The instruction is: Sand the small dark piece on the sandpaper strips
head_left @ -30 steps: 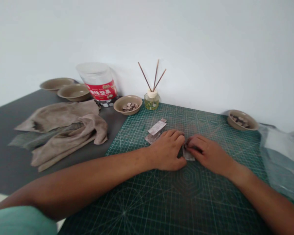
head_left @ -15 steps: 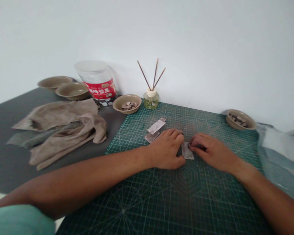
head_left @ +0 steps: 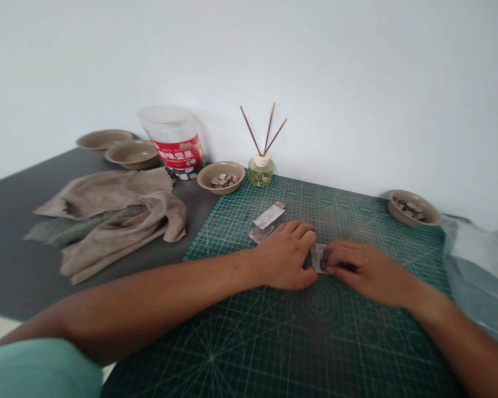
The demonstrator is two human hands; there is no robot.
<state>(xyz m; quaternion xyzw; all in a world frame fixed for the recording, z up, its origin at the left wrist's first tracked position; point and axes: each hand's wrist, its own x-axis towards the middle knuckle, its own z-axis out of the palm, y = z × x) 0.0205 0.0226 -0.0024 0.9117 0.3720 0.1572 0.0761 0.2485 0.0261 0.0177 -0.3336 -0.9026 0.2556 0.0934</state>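
A small grey rectangular piece (head_left: 317,258) lies flat on the green cutting mat (head_left: 240,326) between my two hands. My left hand (head_left: 288,257) rests on the mat at its left side, with bent index finger and thumb at the piece's left corners. My right hand (head_left: 363,272) is over the right part of the piece, fingertips pinched together and pressed onto it. Whatever is in that pinch is dark, small and mostly hidden. Behind my left hand lie a pale strip (head_left: 269,216) and a mottled grey-brown piece (head_left: 259,234), partly overlapping.
A bowl of small pale pieces (head_left: 221,187) and a reed diffuser (head_left: 261,170) stand near the wall. Another bowl (head_left: 415,215) is at right, beside a clear plastic bag (head_left: 475,265). Brown cloths (head_left: 120,237), a plastic tub (head_left: 176,143) and two bowls (head_left: 133,157) are at left.
My right hand has moved slightly down and toward my left hand, covering more of the grey piece. My left hand keeps its place on the mat. The view has shifted slightly.
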